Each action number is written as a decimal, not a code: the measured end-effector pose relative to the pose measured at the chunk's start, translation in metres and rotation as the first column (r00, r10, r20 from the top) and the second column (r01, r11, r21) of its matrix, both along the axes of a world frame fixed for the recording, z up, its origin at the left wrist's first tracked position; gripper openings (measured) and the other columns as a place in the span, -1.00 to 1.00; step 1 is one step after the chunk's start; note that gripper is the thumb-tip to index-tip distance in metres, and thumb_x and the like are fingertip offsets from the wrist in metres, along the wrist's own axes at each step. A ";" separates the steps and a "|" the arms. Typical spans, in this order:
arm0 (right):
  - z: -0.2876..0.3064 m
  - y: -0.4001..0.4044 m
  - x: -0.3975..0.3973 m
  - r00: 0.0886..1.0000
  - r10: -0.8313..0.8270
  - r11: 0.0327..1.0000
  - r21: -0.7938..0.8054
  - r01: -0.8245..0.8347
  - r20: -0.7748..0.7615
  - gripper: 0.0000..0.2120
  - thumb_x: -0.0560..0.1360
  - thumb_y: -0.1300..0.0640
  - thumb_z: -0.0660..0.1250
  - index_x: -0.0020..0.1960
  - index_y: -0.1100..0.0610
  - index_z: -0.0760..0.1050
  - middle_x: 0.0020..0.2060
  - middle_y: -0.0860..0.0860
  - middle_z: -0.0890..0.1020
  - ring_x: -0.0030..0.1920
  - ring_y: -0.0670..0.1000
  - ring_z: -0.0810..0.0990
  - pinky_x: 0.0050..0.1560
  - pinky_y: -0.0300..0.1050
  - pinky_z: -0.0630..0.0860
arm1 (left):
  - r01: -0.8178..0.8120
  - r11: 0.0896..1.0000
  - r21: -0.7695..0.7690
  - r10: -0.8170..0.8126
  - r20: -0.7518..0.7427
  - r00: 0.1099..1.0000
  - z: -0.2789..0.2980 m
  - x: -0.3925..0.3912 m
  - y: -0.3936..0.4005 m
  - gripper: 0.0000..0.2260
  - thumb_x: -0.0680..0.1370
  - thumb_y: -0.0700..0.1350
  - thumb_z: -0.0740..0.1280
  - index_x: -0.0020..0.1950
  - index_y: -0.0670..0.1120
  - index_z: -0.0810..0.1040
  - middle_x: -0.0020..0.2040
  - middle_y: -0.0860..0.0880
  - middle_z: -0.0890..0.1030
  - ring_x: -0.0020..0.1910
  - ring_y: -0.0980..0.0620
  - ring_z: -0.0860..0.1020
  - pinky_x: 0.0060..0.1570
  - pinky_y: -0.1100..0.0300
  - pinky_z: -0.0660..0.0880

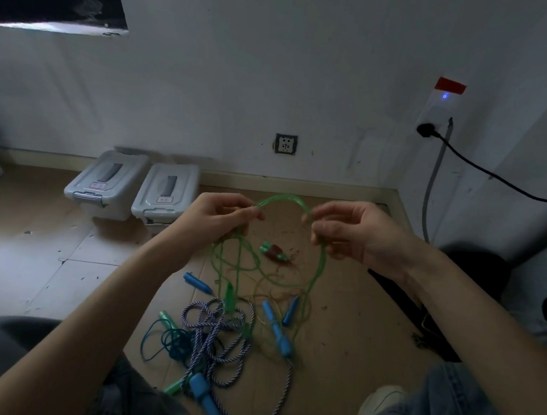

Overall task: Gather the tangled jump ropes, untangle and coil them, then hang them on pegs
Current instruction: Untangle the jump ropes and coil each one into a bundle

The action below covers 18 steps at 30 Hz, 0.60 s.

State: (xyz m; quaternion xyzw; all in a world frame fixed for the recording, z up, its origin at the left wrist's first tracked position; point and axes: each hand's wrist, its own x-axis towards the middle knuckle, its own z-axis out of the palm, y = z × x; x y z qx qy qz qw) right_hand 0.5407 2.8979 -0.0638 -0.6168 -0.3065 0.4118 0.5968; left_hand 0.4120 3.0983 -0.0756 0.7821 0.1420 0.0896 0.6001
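Left hand (220, 216) and right hand (346, 227) each pinch the green rope (282, 199), arched between them, tangle hanging below.

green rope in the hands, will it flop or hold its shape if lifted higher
The green rope probably has some spring: it arches between the left hand and right hand instead of sagging. Below them it hangs in loose loops, so it is likely limp over length. It looks glossy, perhaps slippery.
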 end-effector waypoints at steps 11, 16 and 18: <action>-0.010 0.005 -0.004 0.828 0.099 0.921 -0.365 0.132 0.551 -0.79 0.31 0.06 0.52 -0.18 0.04 0.49 -0.25 -0.03 0.57 -0.49 -0.25 0.49 -0.50 -0.34 0.40 | 0.036 0.959 0.281 -0.043 0.018 0.999 -0.006 0.004 -0.006 -0.87 0.52 -0.04 0.28 -0.15 0.06 0.62 -0.53 0.07 0.53 -0.59 0.22 0.36 -0.55 0.46 0.29; -0.008 0.011 -0.015 0.947 0.181 0.963 -0.243 -0.115 0.267 -0.75 0.39 -0.02 0.38 -0.03 0.11 0.59 -0.31 -0.07 0.61 -0.43 -0.15 0.46 -0.50 -0.33 0.37 | 0.217 0.810 0.545 -0.268 0.016 0.963 -0.007 0.006 -0.021 -0.84 0.51 -0.01 0.24 -0.27 0.10 0.51 -0.55 0.11 0.47 -0.56 0.21 0.44 -0.50 0.44 0.37; -0.008 0.011 -0.017 0.936 0.182 0.961 -0.254 -0.105 0.301 -0.90 0.42 0.10 0.40 -0.17 0.13 0.59 -0.45 -0.12 0.58 -0.49 -0.17 0.42 -0.51 -0.32 0.33 | 0.202 0.762 0.616 -0.273 0.023 0.962 -0.008 0.006 -0.023 -0.83 0.50 0.01 0.22 -0.29 0.10 0.48 -0.51 0.10 0.48 -0.52 0.20 0.46 -0.46 0.42 0.42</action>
